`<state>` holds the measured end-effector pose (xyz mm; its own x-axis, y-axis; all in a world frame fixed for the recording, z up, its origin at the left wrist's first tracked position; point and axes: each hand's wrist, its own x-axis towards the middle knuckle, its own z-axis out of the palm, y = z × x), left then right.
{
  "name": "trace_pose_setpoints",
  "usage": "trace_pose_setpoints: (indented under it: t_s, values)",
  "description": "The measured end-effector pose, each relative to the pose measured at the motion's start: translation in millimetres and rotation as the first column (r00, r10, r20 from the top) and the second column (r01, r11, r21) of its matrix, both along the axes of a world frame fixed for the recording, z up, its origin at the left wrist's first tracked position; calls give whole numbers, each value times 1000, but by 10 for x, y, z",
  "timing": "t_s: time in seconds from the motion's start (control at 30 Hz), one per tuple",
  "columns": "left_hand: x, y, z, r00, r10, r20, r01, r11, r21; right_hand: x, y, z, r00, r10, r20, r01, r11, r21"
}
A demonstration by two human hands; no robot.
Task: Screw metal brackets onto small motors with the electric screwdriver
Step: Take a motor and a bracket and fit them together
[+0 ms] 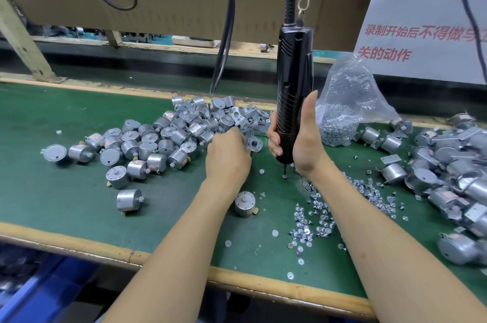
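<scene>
A green table [79, 164] runs across the view. A heap of bare motors [158, 141] lies at far left of centre, and a second heap of motors with brackets on [448, 177] lies at the right. A clear bag of screws [347, 101] stands at the far right of centre, just behind the hanging screwdriver [292, 80].

The step in hand looks like gathering parts: one bracket and one screw for the single motor [245, 202] that stands near the left wrist. To do it well, lift the bracket free of the heap without dragging others along. Keep the screwdriver upright so the screw [284, 175] at its tip sits straight on the bit, then bring both over that motor.

The right hand [303, 143] wraps the lower body of the screwdriver, fingers curled round the front and thumb lying up its side, with the tip just above the table. The left hand [228, 156] reaches palm down to the near edge of the heap, fingers bent, and appears to pinch the bracket [253, 141] at its fingertips. Loose screws [316, 217] lie scattered under the right forearm.
</scene>
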<state>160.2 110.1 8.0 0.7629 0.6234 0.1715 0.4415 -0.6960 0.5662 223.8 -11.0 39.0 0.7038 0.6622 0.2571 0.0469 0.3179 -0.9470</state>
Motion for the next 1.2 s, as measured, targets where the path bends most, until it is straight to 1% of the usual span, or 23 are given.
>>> trace_pose_setpoints:
  t_s: [0.13, 0.23, 0.33, 0.47, 0.57, 0.67, 0.77, 0.87, 0.97, 1.13, 1.2]
  values:
    - [-112, 35, 32, 996, -60, 68, 60, 998, -7, -8, -1, -4, 1000, -1, 6, 1, 1000, -4]
    - [-312, 90, 95, 988, -69, 137, 81, 993, -85, -7, -4, -4, 1000, 1, 1, -1, 1000, -7]
    - [-591, 135, 115, 985, -79, 153, 96, 989, -111, -5, -4, -3, 1000, 5, -7, -5, 1000, -5]
    - [-941, 135, 40, 989, -108, 105, 115, 991, -68, -5, 3, -8, 1000, 12, -14, -12, 1000, -4]
    - [-1092, 110, -41, 988, -138, 66, 138, 990, 16, 0, -1, -15, 1000, 11, -15, -11, 1000, -2]
    - [-1135, 63, -81, 977, -191, 98, 187, 981, 50, 1, -5, -18, 999, 17, -29, -17, 1000, 10]
    - [-1136, 44, -99, 969, -206, 137, 201, 978, 53, 3, -5, -13, 999, 30, -38, -29, 999, 18]
    - [-1129, 58, -125, 964, -204, 170, 201, 979, 35, -7, -2, -1, 999, 39, -38, -39, 999, 15]
    - [-1133, 62, -148, 956, -180, 233, 181, 983, 14, -34, -2, 43, 998, 54, -40, -53, 998, 26]
    - [-1207, 84, -149, 933, -84, 350, 107, 993, -47, -125, 10, 136, 996, 85, -21, -84, 995, 48]
    - [-1232, 80, -136, 915, -37, 401, 85, 991, -101, -180, 21, 168, 995, 104, -10, -103, 993, 62]
